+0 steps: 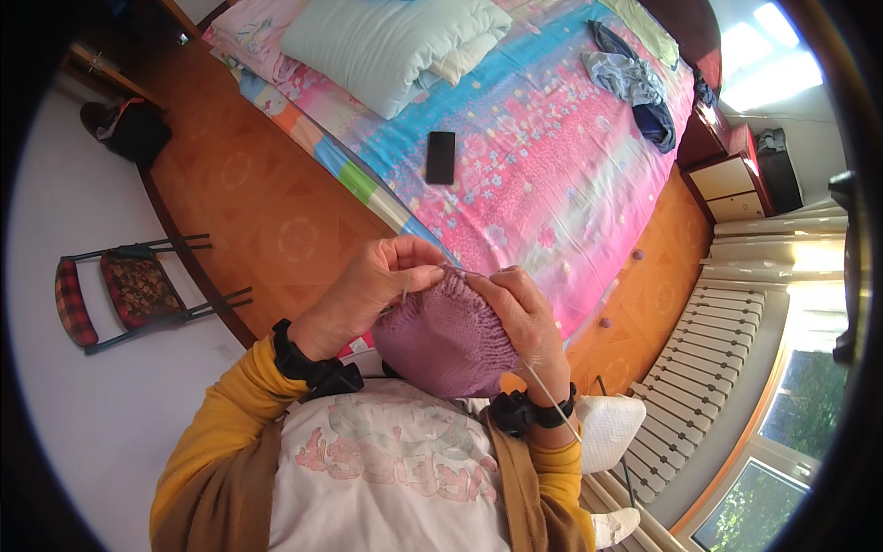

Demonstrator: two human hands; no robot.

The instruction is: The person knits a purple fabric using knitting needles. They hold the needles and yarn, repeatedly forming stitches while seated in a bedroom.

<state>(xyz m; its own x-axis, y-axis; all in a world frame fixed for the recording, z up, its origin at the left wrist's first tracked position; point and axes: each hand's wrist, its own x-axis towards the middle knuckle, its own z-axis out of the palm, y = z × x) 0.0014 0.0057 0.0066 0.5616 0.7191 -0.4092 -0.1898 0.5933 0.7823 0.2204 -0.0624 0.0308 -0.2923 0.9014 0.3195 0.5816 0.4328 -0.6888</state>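
A purple piece of knitting (446, 345) hangs between my two hands, ribbed along its upper edge and rounded below. My left hand (391, 276) pinches that edge with thumb and forefinger. On the other side, my right hand (524, 317) is closed on the ribbed edge, its forefinger near the left fingertips. A thin pale knitting needle (552, 402) sticks out below my right hand, past the wrist. Another short pale needle end shows under my left fingers. The stitches between the fingertips are too small to make out. Both wrists wear black bands.
A bed with a flowered sheet (543, 212) lies ahead, bearing a black phone (441, 157), a folded quilt (386, 46) and clothes (630, 78). Two small purple balls (637, 254) lie on the floor at right, near a radiator (694, 368). A chair (138, 285) stands left.
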